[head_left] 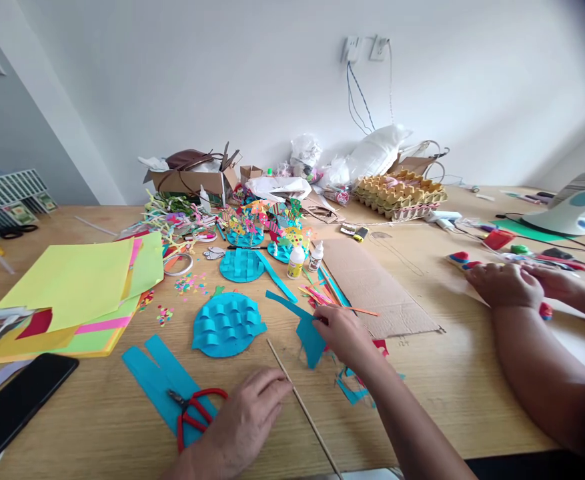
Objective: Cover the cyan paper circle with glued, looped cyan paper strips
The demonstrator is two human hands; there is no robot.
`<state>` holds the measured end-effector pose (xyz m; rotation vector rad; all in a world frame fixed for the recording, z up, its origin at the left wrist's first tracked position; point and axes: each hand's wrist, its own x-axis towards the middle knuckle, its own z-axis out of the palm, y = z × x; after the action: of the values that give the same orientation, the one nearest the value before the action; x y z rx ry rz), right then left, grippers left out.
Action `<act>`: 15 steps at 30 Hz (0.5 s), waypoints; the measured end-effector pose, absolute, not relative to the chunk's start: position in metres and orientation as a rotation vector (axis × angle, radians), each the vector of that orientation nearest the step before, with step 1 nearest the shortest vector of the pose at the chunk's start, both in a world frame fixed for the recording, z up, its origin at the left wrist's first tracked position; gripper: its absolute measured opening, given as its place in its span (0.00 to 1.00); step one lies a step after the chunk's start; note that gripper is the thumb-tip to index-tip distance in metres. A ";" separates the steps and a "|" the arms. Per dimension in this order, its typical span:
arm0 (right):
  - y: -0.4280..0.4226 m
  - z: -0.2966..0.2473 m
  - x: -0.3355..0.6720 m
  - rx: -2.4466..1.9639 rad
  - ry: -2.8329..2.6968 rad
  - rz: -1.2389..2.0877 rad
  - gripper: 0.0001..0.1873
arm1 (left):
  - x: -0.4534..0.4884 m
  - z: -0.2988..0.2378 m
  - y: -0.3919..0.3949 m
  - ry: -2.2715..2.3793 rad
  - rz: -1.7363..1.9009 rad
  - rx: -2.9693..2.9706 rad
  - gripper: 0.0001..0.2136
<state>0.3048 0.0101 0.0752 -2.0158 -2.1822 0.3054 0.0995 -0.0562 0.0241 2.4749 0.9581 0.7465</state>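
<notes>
My left hand point(252, 417) is closed, its fingertips pinching a thin wooden stick point(306, 410) that lies slanted over the table. Between the fingertips of my right hand point(345, 333) is a blue paper piece point(311, 341), with a narrow blue strip point(287, 303) reaching left from the fingers. Beyond my left hand sits a round blue paper shape point(229, 325) with rows of raised loops. Red-handled scissors point(195, 410) rest on a blue paper sheet point(147, 373), left of my left hand. Blue and red scraps point(355, 387) lie under my right forearm.
Left are stacked coloured paper sheets point(82, 267) and a black phone point(22, 413). Glue bottles point(295, 262) stand mid-table beside a cardboard sheet point(377, 287). Egg trays point(399, 193) and a cardboard box point(192, 183) line the wall. Another person's hands point(505, 287) work at right.
</notes>
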 end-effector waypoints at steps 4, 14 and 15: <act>-0.003 0.095 0.317 -1.898 -2.034 0.279 0.12 | 0.084 0.039 -0.043 1.034 0.990 2.337 0.14; -0.036 0.150 0.333 -1.901 -2.049 -0.101 0.12 | 0.083 0.099 0.006 1.062 1.139 2.387 0.20; -0.037 0.154 0.334 -1.906 -2.071 -0.124 0.12 | 0.092 0.105 0.011 1.012 1.101 2.434 0.22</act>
<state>0.3340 -0.0370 0.1539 -1.9057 -2.0711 -0.1238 0.0917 0.0111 0.1045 2.4344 1.0117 1.1011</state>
